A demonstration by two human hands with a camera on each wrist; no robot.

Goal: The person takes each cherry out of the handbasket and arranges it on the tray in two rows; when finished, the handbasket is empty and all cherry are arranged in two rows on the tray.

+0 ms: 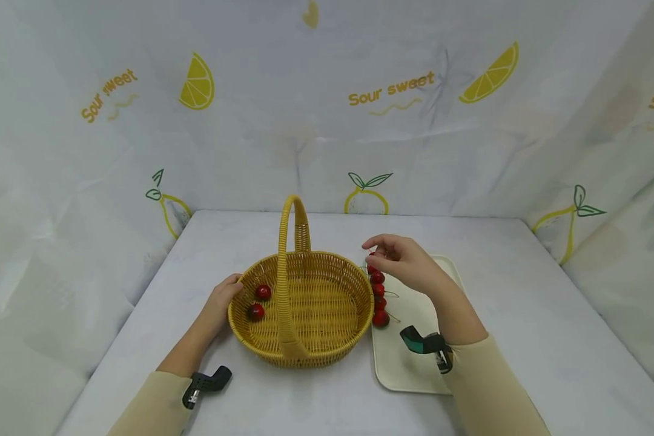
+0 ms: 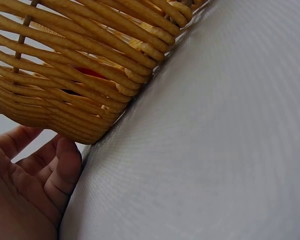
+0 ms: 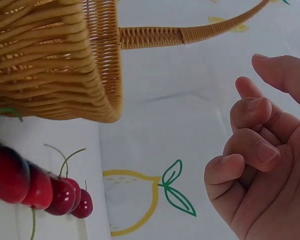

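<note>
A yellow woven basket (image 1: 327, 357) with a tall arched handle stands on the table, two cherries (image 1: 259, 302) lying inside at its left. My left hand (image 1: 218, 306) holds the basket's left rim; the left wrist view shows several fingers curled beside the woven wall. Over the far end of a row of cherries (image 1: 379, 290) hovers my right hand (image 1: 406, 263). Its thumb and loosely bent fingers stand apart, with nothing between them in the right wrist view. The row lies along the left side of a cream tray (image 1: 409, 375), some stems (image 3: 66, 162) pointing out.
A white cloth covers the table (image 1: 316, 406). Behind it rises a pale curtain (image 1: 327, 145) printed with lemons and lettering. The tray sits close against the basket's right side, and the handle arches high over the basket's middle.
</note>
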